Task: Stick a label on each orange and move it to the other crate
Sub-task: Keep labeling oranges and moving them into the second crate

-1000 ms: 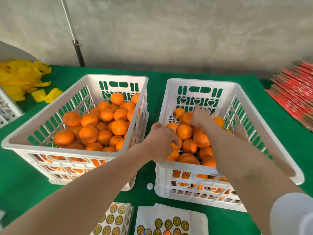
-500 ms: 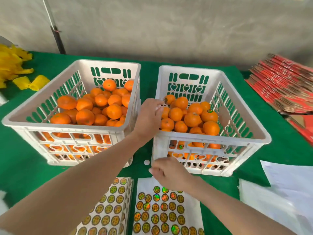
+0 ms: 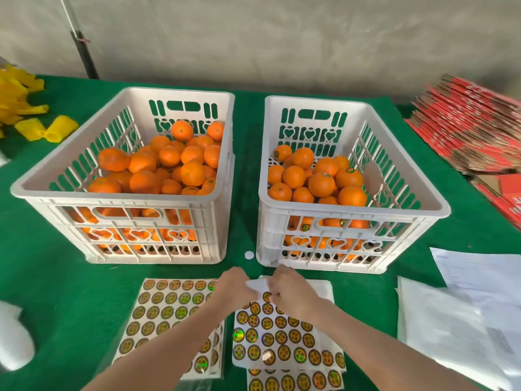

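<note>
Two white crates stand side by side on the green cloth. The left crate (image 3: 112, 197) holds plain oranges (image 3: 193, 173). In the right crate (image 3: 352, 213) lie oranges (image 3: 321, 184), some showing round labels. Both hands are down at the near sheet of round gold labels (image 3: 282, 340), in front of the crates. My left hand (image 3: 234, 286) grips the lifted white top edge of that sheet. My right hand (image 3: 290, 292) pinches at a label in the sheet's top row. A second label sheet (image 3: 163, 309) lies to the left, partly under my left forearm.
A small white disc (image 3: 249, 255) lies between the crates' front corners. Yellow foam nets (image 3: 17, 100) are piled at the far left, and flat red cartons (image 3: 473, 128) at the far right. White papers (image 3: 451, 320) lie at the right. A white object (image 3: 14, 340) sits at the near left.
Both hands left the right crate and came down to the label sheet, the right hand first, then the left. My view tilted down toward the sheets.
</note>
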The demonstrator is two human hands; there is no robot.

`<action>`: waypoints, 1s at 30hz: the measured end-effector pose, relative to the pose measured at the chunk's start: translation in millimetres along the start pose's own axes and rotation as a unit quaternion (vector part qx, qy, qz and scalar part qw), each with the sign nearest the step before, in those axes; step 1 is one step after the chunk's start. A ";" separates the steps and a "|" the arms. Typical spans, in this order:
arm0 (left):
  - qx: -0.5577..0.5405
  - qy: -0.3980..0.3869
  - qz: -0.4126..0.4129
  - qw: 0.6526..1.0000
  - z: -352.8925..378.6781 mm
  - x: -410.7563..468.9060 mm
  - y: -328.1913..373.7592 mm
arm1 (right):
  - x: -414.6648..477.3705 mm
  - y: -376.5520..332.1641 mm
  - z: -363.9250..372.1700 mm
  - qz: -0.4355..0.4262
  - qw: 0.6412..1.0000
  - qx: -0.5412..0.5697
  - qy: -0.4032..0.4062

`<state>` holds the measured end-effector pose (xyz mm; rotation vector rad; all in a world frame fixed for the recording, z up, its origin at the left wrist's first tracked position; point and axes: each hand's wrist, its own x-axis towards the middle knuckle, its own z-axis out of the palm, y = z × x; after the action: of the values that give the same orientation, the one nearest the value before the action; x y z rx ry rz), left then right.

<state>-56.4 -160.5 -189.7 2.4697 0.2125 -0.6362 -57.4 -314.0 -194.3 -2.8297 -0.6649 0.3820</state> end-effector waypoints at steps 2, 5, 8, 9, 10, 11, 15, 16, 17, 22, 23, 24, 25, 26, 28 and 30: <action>-0.088 -0.006 -0.017 0.996 0.3 1.4 4.0 | -2.6 -0.9 0.4 0.009 1.000 0.015 0.007; -0.338 -0.053 -0.070 0.937 -3.4 -0.5 5.3 | -10.3 0.0 5.1 0.025 0.996 0.065 0.062; -0.454 -0.138 -0.126 0.871 -3.3 -3.4 1.4 | -20.6 2.2 9.7 0.050 0.985 0.089 0.141; -0.466 -0.155 -0.128 0.861 -2.7 -3.0 0.2 | -23.4 2.7 10.7 0.056 0.980 0.091 0.167; -0.478 -0.165 -0.126 0.854 -3.5 -3.8 1.1 | -25.7 2.7 11.0 0.061 0.975 0.097 0.188; -0.485 -0.168 -0.125 0.849 -4.0 -4.4 2.1 | -27.4 2.8 11.0 0.065 0.972 0.103 0.203; -0.502 -0.185 -0.111 0.838 -1.1 -1.8 2.8 | -31.3 0.6 10.7 0.071 0.965 0.119 0.223; -0.497 -0.185 -0.111 0.841 -0.9 -0.5 2.7 | -32.2 -0.4 10.1 0.073 0.962 0.129 0.228; -0.492 -0.187 -0.111 0.843 -0.6 1.1 2.2 | -32.9 -0.6 9.6 0.074 0.960 0.137 0.233; -0.469 -0.208 -0.103 0.853 -1.2 2.0 0.5 | -34.7 -5.0 3.2 0.049 0.956 0.159 0.241; -0.468 -0.207 -0.095 0.854 -1.5 2.1 0.2 | -35.0 -5.4 3.6 0.036 0.954 0.164 0.250; -0.468 -0.207 -0.084 0.855 -2.1 2.1 0.4 | -35.2 -5.4 4.2 0.028 0.949 0.178 0.258; -0.468 -0.205 -0.073 0.857 -2.2 2.3 0.1 | -35.5 -5.3 5.1 0.026 0.946 0.195 0.257; -0.465 -0.199 -0.065 0.860 -2.7 2.3 -0.1 | -35.9 -5.4 5.7 0.032 0.942 0.218 0.252; -0.455 -0.188 -0.060 0.868 -3.9 1.7 -0.5 | -35.1 -3.4 7.7 0.061 0.932 0.272 0.234; -0.443 -0.183 -0.061 0.875 -4.0 1.3 -1.4 | -33.8 -1.8 7.7 0.094 0.922 0.305 0.218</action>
<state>-54.1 -157.0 -188.1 1.4333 0.4052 -0.8130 -89.7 -326.9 -194.3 -2.2556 -0.1385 -0.0273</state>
